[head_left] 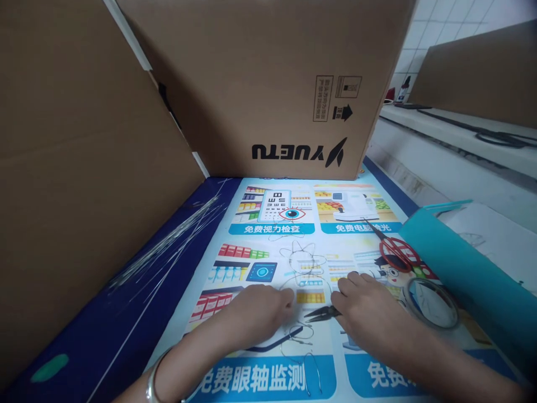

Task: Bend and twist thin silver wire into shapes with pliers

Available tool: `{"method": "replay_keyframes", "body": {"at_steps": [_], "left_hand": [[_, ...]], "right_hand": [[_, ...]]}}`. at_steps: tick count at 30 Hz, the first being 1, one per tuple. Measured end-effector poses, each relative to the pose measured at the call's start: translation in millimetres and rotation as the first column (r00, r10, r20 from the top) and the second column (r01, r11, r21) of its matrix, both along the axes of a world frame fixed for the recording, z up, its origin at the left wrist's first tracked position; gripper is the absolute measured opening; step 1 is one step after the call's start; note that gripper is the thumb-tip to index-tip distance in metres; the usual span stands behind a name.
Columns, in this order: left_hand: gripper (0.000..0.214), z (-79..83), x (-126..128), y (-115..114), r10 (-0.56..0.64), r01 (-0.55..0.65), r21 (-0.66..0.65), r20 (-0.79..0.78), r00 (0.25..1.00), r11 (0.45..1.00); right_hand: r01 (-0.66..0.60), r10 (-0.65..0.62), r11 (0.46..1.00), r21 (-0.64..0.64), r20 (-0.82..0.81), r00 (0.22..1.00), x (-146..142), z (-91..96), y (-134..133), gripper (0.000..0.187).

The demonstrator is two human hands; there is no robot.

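My left hand (pixel 268 309) is closed in a pinch, its fingertips turned toward the middle of the printed sheet. A thin wire (pixel 308 274) seems to arc from these fingers toward my right side; its ends are hidden. My right hand (pixel 363 299) is wrapped around dark needle-nose pliers (pixel 322 314), whose jaws point left toward my left hand. Just beyond both hands lies a flower-shaped wire outline (pixel 302 258) with rounded petals. Closer to me, other bent wire pieces (pixel 312 372) with loops and curved ends rest on the sheet.
Red-handled scissors (pixel 398 252) and a tape roll (pixel 434 304) lie at right, beside a turquoise folder (pixel 453 280). Straight wires (pixel 176 240) lie along the dark blue left edge. Cardboard panels (pixel 272 84) stand upright at the back and left. A shelf holds a cable (pixel 482 132).
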State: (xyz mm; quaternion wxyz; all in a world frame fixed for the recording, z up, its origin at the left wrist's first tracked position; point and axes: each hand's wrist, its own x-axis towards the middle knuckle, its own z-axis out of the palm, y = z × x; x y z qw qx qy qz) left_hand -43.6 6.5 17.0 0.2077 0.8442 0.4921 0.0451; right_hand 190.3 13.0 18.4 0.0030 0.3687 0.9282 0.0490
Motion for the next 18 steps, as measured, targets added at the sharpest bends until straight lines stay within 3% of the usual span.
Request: {"method": "replay_keyframes", "body": {"at_steps": [5, 9, 13, 18], "left_hand": [[0.021, 8.5, -3.4, 4.5, -0.039, 0.051, -0.126, 0.100, 0.994, 0.991], [0.020, 8.6, -8.9, 8.0, -0.051, 0.073, -0.157, 0.141, 0.989, 0.985], [0.019, 4.4, -8.2, 9.2, -0.060, 0.068, -0.164, 0.050, 0.997, 0.984], [0.017, 1.1, -4.2, 10.4, -0.095, 0.080, -0.180, -0.076, 0.993, 0.980]], "right_hand": [[0.042, -0.040, 0.999, 0.015, -0.086, 0.995, 3.4, -1.7, 13.5, 0.003], [0.118, -0.088, 0.989, 0.088, -0.286, 0.954, 13.2, -15.3, 32.0, 0.011], [0.153, -0.112, 0.985, 0.078, -0.386, 0.916, 20.6, -31.3, 43.3, 0.015], [0.156, -0.114, 0.985, 0.074, -0.401, 0.909, 20.6, -41.6, 47.0, 0.014]]}}
